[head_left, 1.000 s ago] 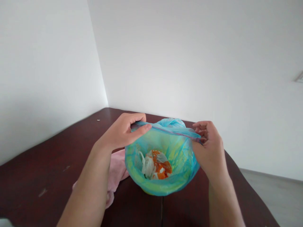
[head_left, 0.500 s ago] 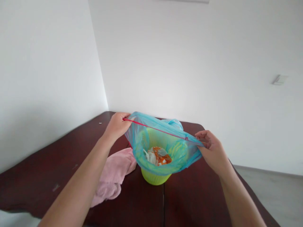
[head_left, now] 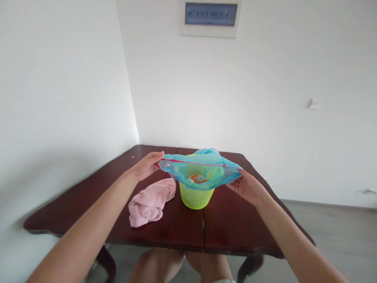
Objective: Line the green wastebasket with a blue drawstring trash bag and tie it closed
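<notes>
At the dark bench (head_left: pixel 238 228), we pinch the blue bag (head_left: pixel 203 158) lining a green basket (head_left: pixel 196 199), our left hand (head_left: pixel 145 166) and right hand (head_left: pixel 246 187) closed on its edges.

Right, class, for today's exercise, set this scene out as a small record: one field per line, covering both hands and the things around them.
Left hand: holding one side of the bag
Right hand: holding the bag's other side
Bag: blue, see-through, mouth spread between the hands
Drawstring: red, along the bag's edge
Bin: green, upright, under the bag's mouth
Rubbish: orange and white, inside
Cloth: pink, crumpled, left of the bin
Table: dark reddish-brown, under bin and cloth
</notes>
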{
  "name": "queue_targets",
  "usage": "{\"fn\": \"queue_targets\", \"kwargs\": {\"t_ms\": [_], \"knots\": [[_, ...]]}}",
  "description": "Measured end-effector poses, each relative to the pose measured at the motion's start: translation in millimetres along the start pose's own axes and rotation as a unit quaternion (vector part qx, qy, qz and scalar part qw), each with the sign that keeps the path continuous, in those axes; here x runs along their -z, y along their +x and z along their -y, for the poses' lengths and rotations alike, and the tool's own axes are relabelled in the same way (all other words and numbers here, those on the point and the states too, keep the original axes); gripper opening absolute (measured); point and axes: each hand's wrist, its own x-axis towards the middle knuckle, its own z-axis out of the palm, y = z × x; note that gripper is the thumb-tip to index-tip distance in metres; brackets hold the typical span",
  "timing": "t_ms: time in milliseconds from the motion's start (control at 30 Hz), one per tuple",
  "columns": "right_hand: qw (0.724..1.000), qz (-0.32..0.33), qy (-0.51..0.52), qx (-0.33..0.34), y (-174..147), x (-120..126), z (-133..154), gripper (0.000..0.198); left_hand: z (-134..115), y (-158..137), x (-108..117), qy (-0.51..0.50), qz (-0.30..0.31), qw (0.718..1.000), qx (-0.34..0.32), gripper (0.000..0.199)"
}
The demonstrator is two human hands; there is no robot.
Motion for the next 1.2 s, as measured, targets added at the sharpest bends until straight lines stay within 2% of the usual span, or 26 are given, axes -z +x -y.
{"fn": "queue_targets", "kwargs": {"t_ms": [100,167,267,400,467,567,700,833,900,1000,1100,1200], "knots": [[1.0,0.005,0.001,-0.021,-5.9,-6.9,-4.5,0.042,7.6,-4.7,-19.1,-0.075,-0.001,0.997,-0.006,0.061],[1.0,-0.015,-0.011,0.013,-8.3,-13.6,-7.9,0.046,9.1,-8.3,-32.4,-0.092,-0.003,0.996,0.007,0.059],[0.995,-0.052,-0.036,0.074,-9.2,-24.7,-11.7,0.029,3.5,-15.2,-49.2,-0.114,-0.023,0.993,0.02,0.052],[0.993,-0.066,-0.036,0.09,-8.4,-35.3,-14.4,0.017,-13.1,-23.2,-61.1,-0.139,-0.084,0.986,0.02,0.036],[0.993,-0.07,-0.037,0.091,-9.1,-38.0,-16.4,0.016,-21.7,-25.5,-62.2,-0.141,-0.129,0.981,0.036,0.029],[0.992,-0.071,-0.044,0.096,-13.2,-39.1,-18.8,0.023,-31.7,-28.6,-57.8,-0.124,-0.174,0.975,0.056,0.031],[0.991,-0.056,-0.064,0.103,-25.1,-37.3,-15.9,0.042,-38.2,-37.3,-43.9,-0.012,-0.205,0.977,0.057,0.044],[0.991,-0.025,-0.079,0.101,-44.0,-36.9,-8.8,0.044,-40.6,-51.1,-32.5,0.049,-0.227,0.971,0.057,0.06],[0.991,-0.006,-0.086,0.1,-55.7,-37.6,-6.8,0.047,-41.7,-59.0,-32.6,0.068,-0.212,0.974,0.05,0.068],[0.989,0.03,-0.098,0.107,-73.0,-40.5,-6.5,0.051,-44.1,-71.2,-42.8,0.032,-0.148,0.988,0.02,0.072],[0.979,0.059,-0.134,0.144,-84.8,-48.7,-8.0,0.057,-48.5,-81.8,-64.1,-0.024,-0.076,0.997,-0.011,0.067],[0.962,0.054,-0.181,0.198,-88.8,-64.8,-11.0,0.07,-53.2,-86.0,-93.4,-0.042,0.003,0.999,-0.017,0.061]]}}
